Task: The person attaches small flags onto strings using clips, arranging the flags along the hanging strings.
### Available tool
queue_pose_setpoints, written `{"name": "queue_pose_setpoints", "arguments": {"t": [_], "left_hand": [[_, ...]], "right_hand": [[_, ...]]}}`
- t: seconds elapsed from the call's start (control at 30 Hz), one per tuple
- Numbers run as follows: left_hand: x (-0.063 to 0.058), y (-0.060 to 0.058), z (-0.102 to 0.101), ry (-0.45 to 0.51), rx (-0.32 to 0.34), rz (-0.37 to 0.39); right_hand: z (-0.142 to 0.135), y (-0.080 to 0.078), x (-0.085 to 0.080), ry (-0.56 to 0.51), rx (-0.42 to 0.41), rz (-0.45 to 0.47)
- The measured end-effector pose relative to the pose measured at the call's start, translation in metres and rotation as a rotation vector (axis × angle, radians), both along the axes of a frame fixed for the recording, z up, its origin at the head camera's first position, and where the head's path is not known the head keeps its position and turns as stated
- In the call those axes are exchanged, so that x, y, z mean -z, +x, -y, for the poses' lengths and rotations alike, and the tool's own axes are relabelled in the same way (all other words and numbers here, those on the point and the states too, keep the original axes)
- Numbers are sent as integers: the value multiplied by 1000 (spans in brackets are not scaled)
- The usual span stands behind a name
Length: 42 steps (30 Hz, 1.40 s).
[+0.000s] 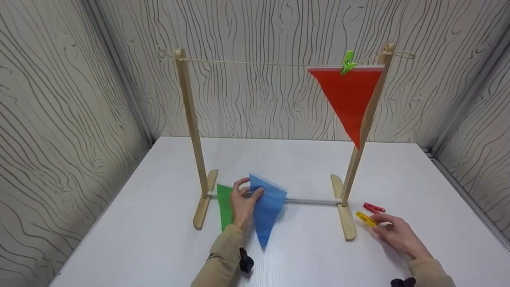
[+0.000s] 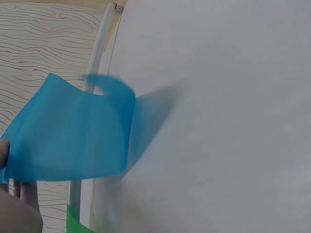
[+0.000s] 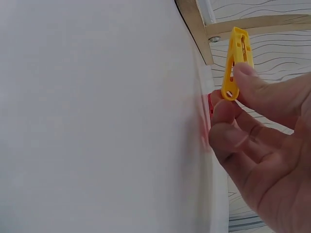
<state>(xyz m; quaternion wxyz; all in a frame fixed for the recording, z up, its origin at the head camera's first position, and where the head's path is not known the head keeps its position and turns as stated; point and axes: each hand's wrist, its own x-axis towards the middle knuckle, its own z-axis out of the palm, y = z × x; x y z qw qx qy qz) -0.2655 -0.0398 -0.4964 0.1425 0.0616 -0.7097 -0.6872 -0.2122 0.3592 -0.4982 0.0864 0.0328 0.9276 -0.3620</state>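
Observation:
Between its thumb and fingers my left hand (image 1: 243, 203) pinches a blue triangular pennant (image 1: 270, 205), its point hanging down over the table. In the left wrist view the blue cloth (image 2: 73, 131) bends away from the fingers. Behind that hand lies a green pennant (image 1: 224, 205), partly hidden. At the right my right hand (image 1: 400, 235) holds a yellow clothespin (image 1: 365, 219) by one end, seen close in the right wrist view. Just behind it on the table is a red clothespin (image 1: 373, 208).
A wooden stand has a left post (image 1: 191, 123), a right post (image 1: 354, 175) and a white lower rod (image 1: 310, 200). A string (image 1: 247, 63) runs between the post tops. From it hangs a red pennant (image 1: 350, 95), clipped by a green clothespin (image 1: 348, 63).

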Motion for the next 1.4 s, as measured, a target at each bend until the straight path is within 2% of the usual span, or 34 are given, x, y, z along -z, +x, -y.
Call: {"name": "queue_pose_setpoints", "arguments": {"t": [0.23, 0.37, 0.53, 0.7, 0.97, 1.1, 1.23, 1.4], "left_hand": [[-4, -1, -1, 26, -12, -29], [-5, -2, -1, 41, -11, -19], [-9, -2, -1, 42, -13, 0], [-16, -2, -3, 83, -20, -2], [-27, 1, -5, 172, -10, 9], [-32, 1, -7, 221, 14, -4], [-38, 1, -10, 253, -13, -15], [-45, 2, -11, 249, -48, -37]], "right_hand": [[3, -1, -1, -115, 9, -22], [7, 1, -3, -174, 23, -52], [13, 1, -4, -285, 66, -129], [18, 1, -6, -428, 102, -193], [28, -2, -7, -569, 131, -190], [35, -3, -8, -693, 145, -201], [42, -3, -8, -803, 151, -215], [51, -2, -11, -942, 171, -205]]}}
